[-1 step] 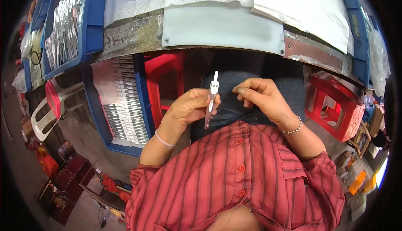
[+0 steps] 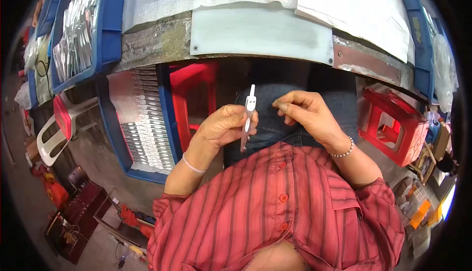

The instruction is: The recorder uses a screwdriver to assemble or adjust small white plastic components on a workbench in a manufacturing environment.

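My left hand [image 2: 229, 124] grips what looks like a metal drawing compass [image 2: 250, 105] between thumb and fingers. It stands nearly upright over my lap, with a thin white stem on top, a pale head with two dark dots, and slim legs pointing down. My fingers cover part of the legs. To its right, my right hand [image 2: 306, 115] is closed in a pinch, apart from the compass. Whatever its fingertips hold, if anything, is too small or hidden to make out.
A blue crate [image 2: 172, 123] with rows of similar metal pieces stands low on my left. Ahead is the worktable edge with a pale plate [image 2: 260, 32]. Another blue bin [image 2: 110, 25] sits at the table's left. Red stools [image 2: 396, 126] flank me.
Almost nothing differs; both hands stay in place, and the compass in my left hand has shifted only very slightly.
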Demonstrator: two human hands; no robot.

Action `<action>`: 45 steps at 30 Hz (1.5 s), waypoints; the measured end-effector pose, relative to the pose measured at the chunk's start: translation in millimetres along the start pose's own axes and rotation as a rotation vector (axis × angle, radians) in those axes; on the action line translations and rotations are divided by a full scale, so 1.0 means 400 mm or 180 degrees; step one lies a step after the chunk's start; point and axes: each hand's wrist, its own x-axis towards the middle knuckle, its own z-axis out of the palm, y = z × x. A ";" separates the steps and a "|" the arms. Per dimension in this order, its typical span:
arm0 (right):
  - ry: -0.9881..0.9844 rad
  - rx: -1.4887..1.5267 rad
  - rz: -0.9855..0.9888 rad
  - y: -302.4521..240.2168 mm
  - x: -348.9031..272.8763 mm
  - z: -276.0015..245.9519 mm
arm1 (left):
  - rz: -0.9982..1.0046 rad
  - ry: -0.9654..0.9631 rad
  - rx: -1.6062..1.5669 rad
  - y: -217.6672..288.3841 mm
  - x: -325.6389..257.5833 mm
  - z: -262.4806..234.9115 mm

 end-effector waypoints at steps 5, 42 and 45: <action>0.0146 0.0194 -0.0488 0.015 0.021 0.026 | -0.0211 0.0069 0.0125 0.002 -0.030 0.056; 0.0200 0.1487 -0.0672 -0.017 0.120 0.115 | 0.0589 0.1099 0.1997 -0.042 -0.046 0.123; 0.0448 -0.0126 -0.1388 -0.026 0.096 0.077 | 0.1690 0.1638 0.3755 -0.040 -0.055 0.131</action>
